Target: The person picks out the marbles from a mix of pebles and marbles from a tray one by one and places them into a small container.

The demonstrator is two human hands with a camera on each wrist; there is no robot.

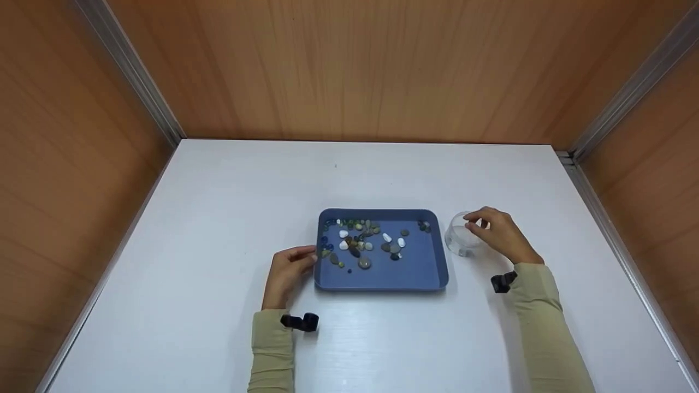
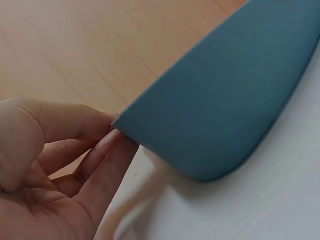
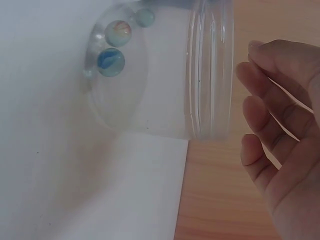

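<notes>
My left hand point(image 1: 286, 270) is at the left side of the blue tray point(image 1: 415, 275), its thumb and fingertips touching the outer wall by the rim. In the left wrist view the fingers point(image 2: 102, 167) meet the tray's wall point(image 2: 215, 105) near its corner. The tray bears grey and brown pebbles point(image 1: 364, 263), white stones point(image 1: 386, 238) and small glass marbles. My right hand point(image 1: 499, 234) hovers at the mouth of a clear jar point(image 1: 458, 234), fingers loosely bent and nothing visible between them. Inside the jar lie a blue-swirled marble point(image 3: 110, 62), an orange-swirled marble point(image 3: 118, 33) and a pale green marble point(image 3: 145, 17).
The jar stands upright just right of the tray on a white table point(image 1: 218, 218). Wooden panels point(image 1: 349, 65) enclose the table at the back and both sides, with metal posts point(image 1: 136, 76) at the corners. A black wrist camera point(image 1: 300, 322) sits on each sleeve.
</notes>
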